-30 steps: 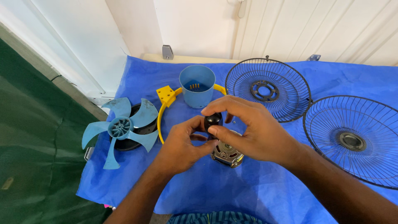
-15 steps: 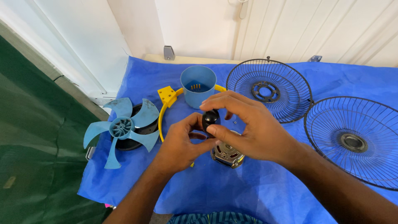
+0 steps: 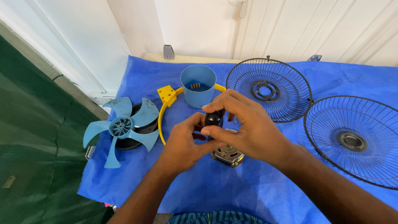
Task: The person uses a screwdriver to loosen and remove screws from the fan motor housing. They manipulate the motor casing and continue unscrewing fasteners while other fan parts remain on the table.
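Fan lies fully dismantled; your left hand and right hand both pinch the small black part above the bare motor, with blade and grilles unmounted

A light blue fan blade, a yellow ring and two black wire grilles are lying on a bright blue cloth.

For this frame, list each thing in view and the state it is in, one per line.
Left hand: gripping the small black part from the left.
Right hand: fingers closed over the black part.
Black part: held up between both hands.
Motor: lying on the blue cloth, bare.
Fan blade: detached, lying flat.
Blue cup: upright, open.
Yellow ring: lying flat.
Two wire grilles: separated, lying flat.
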